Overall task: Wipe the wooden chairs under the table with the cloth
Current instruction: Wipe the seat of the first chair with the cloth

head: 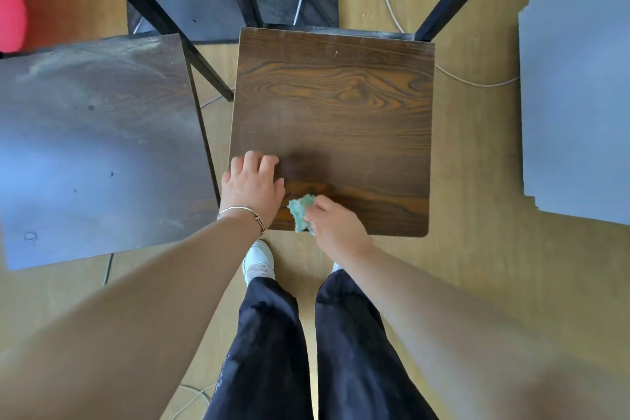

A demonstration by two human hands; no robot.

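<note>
Two wooden chair seats [332, 119] [99, 147], one green cloth [300, 210], two hands [252, 189] [335, 225], one bracelet [243, 211], one white shoe [258, 261]

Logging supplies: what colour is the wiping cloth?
Mint green crumpled cloth, bunched in the right hand, seen in the head view.

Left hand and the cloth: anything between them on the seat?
No object. In the head view, only a narrow strip of bare wooden seat separates the left hand from the green cloth, which the right hand grips at the front edge.

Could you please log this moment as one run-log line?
right hand: holds cloth | left hand: braces chair seat | neighbouring seat: dusty
</note>
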